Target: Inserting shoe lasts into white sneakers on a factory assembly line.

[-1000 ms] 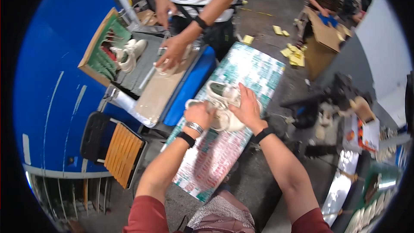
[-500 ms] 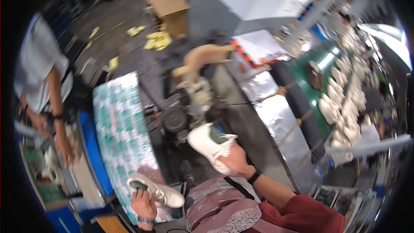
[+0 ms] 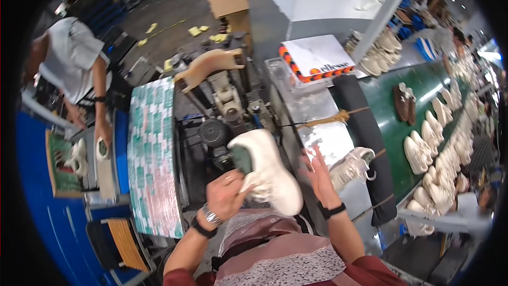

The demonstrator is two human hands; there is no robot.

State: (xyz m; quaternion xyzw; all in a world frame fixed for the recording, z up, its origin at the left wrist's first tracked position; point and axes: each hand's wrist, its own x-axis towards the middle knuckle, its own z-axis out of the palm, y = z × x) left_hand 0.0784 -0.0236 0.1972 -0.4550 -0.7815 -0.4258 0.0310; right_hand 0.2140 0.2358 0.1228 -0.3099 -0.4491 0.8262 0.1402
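Note:
My left hand is closed on the laces and tongue of a cream sneaker with a dark green lining. The sneaker hangs in front of my apron, its toe tilted down to the right. My right hand is raised with its fingers spread and holds nothing. Just right of that hand, a second cream sneaker rests on the foil-covered ledge, its laces loose. My left fingertips are partly hidden by the shoe.
Machinery with a motor and a curved tan pad stands ahead. A patterned green-and-white bench top lies left. On the right, a green conveyor carries brown shoes and several cream ones. A co-worker handles a shoe at far left.
My left hand has lifted its sneaker from over the patterned bench to the middle. My right hand has let go of the other sneaker, now on the ledge. The view has shifted.

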